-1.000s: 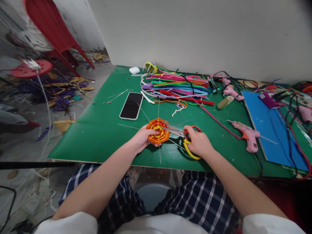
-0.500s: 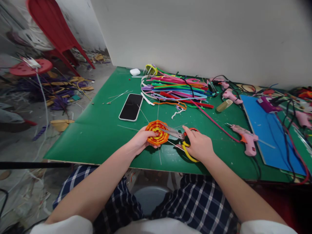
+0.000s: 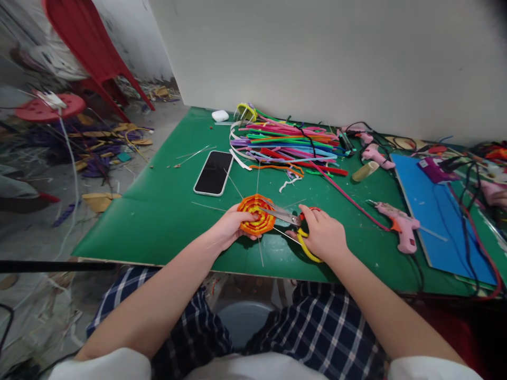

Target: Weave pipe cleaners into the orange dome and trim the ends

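My left hand (image 3: 230,228) grips an orange, red and yellow woven disc (image 3: 256,226) with the thumb pressed on its middle and the fingers beneath. Thin stiff spokes stick out from the disc on several sides. My right hand (image 3: 325,233) is closed round the red and yellow handles of a pair of scissors (image 3: 303,247). The scissor blades point left and reach over the right part of the disc; whether they touch it I cannot tell. A black-screened phone (image 3: 214,173) lies on the green table (image 3: 158,221) just beyond my left hand.
Colourful pipe cleaners (image 3: 289,143) lie in a heap at the back. A pink glue gun (image 3: 404,230) rests to the right, beside a blue board (image 3: 439,216) crossed by cables. A white case (image 3: 220,115) sits at the back left. A red chair (image 3: 85,42) stands on the littered floor.
Almost nothing differs. The whole view has shifted very slightly; both hands keep their grip, and the scissors stay over the disc's right side.
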Motion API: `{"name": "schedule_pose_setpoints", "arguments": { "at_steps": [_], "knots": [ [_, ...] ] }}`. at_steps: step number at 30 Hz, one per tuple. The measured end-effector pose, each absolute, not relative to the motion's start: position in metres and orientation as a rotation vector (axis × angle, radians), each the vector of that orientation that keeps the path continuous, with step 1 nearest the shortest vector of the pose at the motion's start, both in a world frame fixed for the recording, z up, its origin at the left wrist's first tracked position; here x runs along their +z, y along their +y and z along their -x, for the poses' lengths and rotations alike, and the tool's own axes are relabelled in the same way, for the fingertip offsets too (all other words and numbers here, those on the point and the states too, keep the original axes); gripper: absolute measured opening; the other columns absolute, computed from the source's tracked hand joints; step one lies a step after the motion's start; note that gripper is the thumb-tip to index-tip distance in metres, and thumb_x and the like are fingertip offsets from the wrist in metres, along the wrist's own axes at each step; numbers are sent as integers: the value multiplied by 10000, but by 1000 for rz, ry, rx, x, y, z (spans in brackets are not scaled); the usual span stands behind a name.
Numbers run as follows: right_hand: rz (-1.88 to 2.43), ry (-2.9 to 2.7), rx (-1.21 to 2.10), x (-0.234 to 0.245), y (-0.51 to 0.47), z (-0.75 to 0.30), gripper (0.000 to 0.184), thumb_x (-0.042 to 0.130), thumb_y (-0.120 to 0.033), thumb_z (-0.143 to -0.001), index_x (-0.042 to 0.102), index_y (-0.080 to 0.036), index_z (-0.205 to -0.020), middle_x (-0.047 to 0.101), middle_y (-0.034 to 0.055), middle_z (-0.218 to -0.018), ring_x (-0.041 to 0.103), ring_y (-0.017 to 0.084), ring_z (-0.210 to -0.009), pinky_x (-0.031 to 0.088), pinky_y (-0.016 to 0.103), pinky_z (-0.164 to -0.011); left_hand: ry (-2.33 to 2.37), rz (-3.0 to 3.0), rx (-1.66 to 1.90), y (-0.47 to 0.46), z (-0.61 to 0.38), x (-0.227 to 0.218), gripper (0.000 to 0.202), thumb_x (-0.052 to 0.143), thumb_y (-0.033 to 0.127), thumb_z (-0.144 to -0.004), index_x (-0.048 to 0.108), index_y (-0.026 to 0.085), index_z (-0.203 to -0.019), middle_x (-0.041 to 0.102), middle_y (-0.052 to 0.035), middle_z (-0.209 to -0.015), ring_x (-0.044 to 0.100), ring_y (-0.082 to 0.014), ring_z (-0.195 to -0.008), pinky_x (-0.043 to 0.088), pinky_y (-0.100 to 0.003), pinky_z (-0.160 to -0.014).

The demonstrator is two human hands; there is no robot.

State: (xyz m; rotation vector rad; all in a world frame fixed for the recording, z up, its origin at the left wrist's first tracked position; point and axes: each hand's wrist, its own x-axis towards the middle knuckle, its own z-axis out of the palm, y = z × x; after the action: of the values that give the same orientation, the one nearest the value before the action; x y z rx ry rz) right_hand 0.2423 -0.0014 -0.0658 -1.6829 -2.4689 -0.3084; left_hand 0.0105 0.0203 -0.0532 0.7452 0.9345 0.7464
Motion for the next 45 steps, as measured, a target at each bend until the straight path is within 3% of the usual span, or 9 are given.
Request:
{"name": "schedule_pose_setpoints", "arguments": {
  "at_steps": [4,8,17,25,33,38,45],
  "knots": [
    [1636,-2509,-321,-68,3,-246,508,452,-433,-751,488,-108,-1140,622,102,-927,542,213,-840,349,281,-661,944,-746,739,20,-11,-52,441,537,103,-672,519,103,-1112,660,-116,-780,602,-159,-502,451,-209,-359],
    [1569,-2584,-347,-70,8,-250,444,465,-362,-726,520,-120,-1094,635,78,-788,562,203,-758,335,278,-602,962,-741,721,20,-11,-50,418,530,92,-671,530,93,-1089,661,-108,-737,596,-157,-482,454,-212,-357],
    [1562,-2648,-198,-63,16,-247,280,435,-279,-706,525,-146,-936,608,42,-665,559,175,-630,266,264,-513,943,-757,729,20,-10,-52,418,524,95,-676,533,105,-1094,666,-107,-741,593,-154,-478,450,-211,-357],
    [1576,-2705,-11,-62,22,-249,267,426,-269,-710,489,-146,-939,602,22,-620,537,159,-539,242,249,-480,979,-741,718,22,-9,-54,401,533,88,-668,542,91,-1068,666,-114,-726,591,-164,-466,454,-225,-356],
    [1594,-2576,200,-61,21,-245,292,452,-219,-729,449,-167,-1017,608,25,-734,531,145,-592,316,236,-533,997,-741,732,22,-10,-50,437,535,97,-668,521,92,-1105,660,-120,-741,590,-162,-471,438,-215,-352],
    [1641,-2406,312,-59,14,-239,304,510,-342,-740,454,-219,-1012,587,13,-753,531,147,-654,345,229,-548,993,-740,748,21,-9,-49,437,532,98,-668,524,92,-1105,660,-110,-736,590,-160,-465,432,-214,-347],
    [1632,-2429,342,-58,13,-236,505,605,-497,-621,430,-210,-998,579,50,-842,532,189,-748,372,260,-595,948,-746,773,22,-7,-50,418,536,95,-667,536,113,-1085,668,-98,-735,598,-160,-481,448,-211,-348]
  ]
}}
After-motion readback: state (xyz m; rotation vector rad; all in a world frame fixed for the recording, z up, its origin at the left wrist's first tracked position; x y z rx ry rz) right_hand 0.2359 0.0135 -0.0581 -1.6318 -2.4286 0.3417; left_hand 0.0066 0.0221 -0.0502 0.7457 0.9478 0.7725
